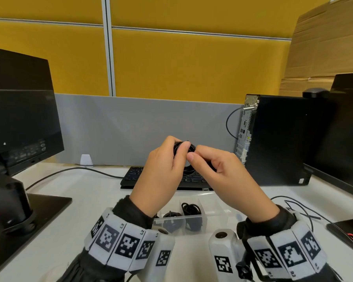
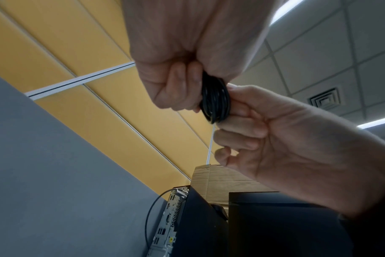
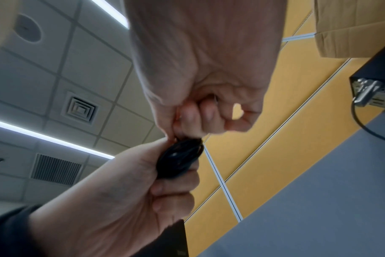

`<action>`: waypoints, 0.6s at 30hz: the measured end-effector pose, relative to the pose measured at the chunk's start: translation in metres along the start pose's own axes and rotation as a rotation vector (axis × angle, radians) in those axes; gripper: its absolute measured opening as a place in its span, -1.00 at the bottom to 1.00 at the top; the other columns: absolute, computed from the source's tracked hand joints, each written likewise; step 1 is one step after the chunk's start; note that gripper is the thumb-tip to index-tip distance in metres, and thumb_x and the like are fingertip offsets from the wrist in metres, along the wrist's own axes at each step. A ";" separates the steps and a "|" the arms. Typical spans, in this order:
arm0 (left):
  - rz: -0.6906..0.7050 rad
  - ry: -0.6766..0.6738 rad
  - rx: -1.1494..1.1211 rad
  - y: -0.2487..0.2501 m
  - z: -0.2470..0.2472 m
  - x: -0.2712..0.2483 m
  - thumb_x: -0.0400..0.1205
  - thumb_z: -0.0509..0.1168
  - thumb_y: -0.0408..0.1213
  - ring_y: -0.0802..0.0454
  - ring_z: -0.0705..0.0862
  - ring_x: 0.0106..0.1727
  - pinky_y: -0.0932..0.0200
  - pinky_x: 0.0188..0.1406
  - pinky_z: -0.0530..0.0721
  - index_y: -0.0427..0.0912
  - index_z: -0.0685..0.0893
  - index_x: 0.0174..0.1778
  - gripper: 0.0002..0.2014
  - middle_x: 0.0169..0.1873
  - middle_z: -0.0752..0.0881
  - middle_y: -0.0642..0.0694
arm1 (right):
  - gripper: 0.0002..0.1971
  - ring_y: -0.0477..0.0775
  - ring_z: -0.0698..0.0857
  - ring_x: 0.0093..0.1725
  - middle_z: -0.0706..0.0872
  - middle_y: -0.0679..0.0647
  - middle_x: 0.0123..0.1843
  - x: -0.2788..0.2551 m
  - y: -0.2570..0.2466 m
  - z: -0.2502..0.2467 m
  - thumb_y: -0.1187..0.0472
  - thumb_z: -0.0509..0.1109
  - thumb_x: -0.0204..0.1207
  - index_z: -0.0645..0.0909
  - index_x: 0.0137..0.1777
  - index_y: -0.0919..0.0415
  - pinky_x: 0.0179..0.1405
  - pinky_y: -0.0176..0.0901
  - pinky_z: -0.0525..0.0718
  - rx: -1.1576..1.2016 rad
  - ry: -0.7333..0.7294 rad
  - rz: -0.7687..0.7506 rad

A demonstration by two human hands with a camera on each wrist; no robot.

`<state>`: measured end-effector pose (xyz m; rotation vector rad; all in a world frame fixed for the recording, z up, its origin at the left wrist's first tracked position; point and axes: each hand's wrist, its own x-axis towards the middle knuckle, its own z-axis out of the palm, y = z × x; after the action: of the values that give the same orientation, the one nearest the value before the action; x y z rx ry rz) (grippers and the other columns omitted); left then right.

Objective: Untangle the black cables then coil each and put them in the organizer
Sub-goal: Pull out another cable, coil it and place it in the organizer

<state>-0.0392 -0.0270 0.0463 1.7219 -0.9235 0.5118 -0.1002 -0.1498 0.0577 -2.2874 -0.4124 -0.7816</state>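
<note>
Left hand [image 1: 161,171] grips the coiled black cable [image 2: 214,100] in mid-air. Right hand [image 1: 226,176] pinches its near-right edge, above the organizer [image 1: 214,212].

coiled cable [image 1: 184,146]: black, glossy; held above the keyboard
keyboard [image 1: 134,176]: black
organizer [image 1: 194,217]: clear, colourless; black cable bundles [image 1: 191,208] inside; lies nearer than the keyboard
surface [image 1: 86,192]: white
wrist bands [image 1: 122,243]: white blocks printed with black square-code patterns; sleeves black
partition behind the keyboard: grey panel [image 1: 141,127] low, mustard-yellow panels [image 1: 171,64] above, white strips with a dark line between
computer tower [image 1: 281,139] right of the keyboard: black, silver back
cardboard [image 1: 324,47]: brown
</note>
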 end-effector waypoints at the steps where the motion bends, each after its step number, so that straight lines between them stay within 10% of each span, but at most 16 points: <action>1: -0.010 -0.006 -0.012 -0.001 0.001 0.000 0.71 0.11 -0.23 0.37 0.56 -0.40 0.50 -0.38 0.44 -0.17 0.54 -0.12 -0.84 -0.45 0.56 0.14 | -0.66 -0.11 0.30 -0.48 0.34 -0.06 -0.52 -0.001 0.001 -0.002 0.09 0.21 0.65 0.39 -0.40 0.05 -0.46 -0.24 0.29 -0.003 -0.029 0.007; 13: 0.044 -0.016 0.155 -0.018 0.008 -0.003 0.70 0.11 -0.17 0.15 0.61 -0.18 0.21 -0.21 0.56 -0.11 0.52 0.04 -0.86 -0.23 0.66 0.08 | -0.86 -0.10 0.52 -0.44 0.69 -0.02 -0.34 -0.004 0.003 0.010 0.14 0.05 0.72 0.33 -0.10 0.03 -0.39 -0.30 0.32 -0.307 -0.096 0.102; 18: 0.039 0.047 0.160 -0.016 0.011 -0.003 0.70 0.09 -0.17 0.20 0.61 -0.16 0.22 -0.21 0.55 -0.08 0.48 -0.01 -0.89 -0.25 0.63 0.14 | -0.84 -0.11 0.43 -0.46 0.44 -0.09 -0.43 -0.004 0.001 0.015 0.18 0.04 0.71 0.31 -0.12 0.10 -0.41 -0.23 0.37 -0.170 -0.074 0.121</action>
<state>-0.0295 -0.0341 0.0304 1.8300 -0.9040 0.6640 -0.0963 -0.1405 0.0460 -2.4801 -0.2455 -0.6959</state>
